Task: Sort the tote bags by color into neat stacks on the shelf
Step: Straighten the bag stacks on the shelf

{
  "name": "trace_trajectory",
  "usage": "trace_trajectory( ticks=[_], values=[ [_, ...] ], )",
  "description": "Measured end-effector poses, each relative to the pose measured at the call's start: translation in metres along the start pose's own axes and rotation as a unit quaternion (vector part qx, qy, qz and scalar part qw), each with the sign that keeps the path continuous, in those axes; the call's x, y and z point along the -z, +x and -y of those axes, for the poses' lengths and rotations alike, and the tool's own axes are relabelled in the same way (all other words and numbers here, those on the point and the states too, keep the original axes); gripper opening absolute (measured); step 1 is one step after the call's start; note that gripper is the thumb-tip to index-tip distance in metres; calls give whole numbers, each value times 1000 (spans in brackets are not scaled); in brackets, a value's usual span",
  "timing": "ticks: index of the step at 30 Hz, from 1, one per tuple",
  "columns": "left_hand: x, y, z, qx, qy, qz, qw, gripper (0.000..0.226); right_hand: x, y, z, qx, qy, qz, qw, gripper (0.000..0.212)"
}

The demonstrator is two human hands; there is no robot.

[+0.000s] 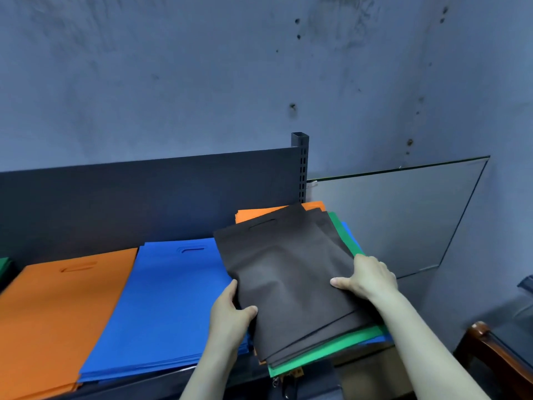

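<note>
Gripping the top brown tote bag (288, 269) by its 2 side edges, the left hand (230, 308) and right hand (370, 277) each lay a thumb on top, with the fingers mostly hidden underneath. Below it a green bag (331, 350) and others show only as slivers on the shelf (115, 197). Left of it lie the blue stack (167, 298) and the orange stack (57, 313), which the frame cuts off.

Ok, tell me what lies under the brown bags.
Beneath the brown bags, a green bag, then a blue bag and an orange bag peek out. How many more is covered.
</note>
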State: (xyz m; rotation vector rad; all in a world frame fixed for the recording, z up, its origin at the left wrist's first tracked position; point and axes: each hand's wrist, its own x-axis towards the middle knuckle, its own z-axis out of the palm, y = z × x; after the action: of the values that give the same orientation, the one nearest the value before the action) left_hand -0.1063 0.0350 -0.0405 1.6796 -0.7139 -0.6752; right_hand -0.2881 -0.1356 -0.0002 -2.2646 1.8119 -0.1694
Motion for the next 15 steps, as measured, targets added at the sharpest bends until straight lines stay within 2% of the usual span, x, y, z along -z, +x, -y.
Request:
trace_trajectory(
  ticks=[5,11,13,15],
  values=[
    [1,-2,-4,5,-2,4,1000,53,-3,-4,6,16,5,-17,1000,43],
    [-1,-2,-6,-12,10,12,1000,46,-4,-10,10,36,-2,-48,998,40],
    [-3,0,-4,-25,33,5,999,47,-4,-7,6,36,14,-27,999,41],
    [-2,2,-4,-37,71,-12,997,49,-3,-1,-1,25,86,9,996,47]
  ],
)
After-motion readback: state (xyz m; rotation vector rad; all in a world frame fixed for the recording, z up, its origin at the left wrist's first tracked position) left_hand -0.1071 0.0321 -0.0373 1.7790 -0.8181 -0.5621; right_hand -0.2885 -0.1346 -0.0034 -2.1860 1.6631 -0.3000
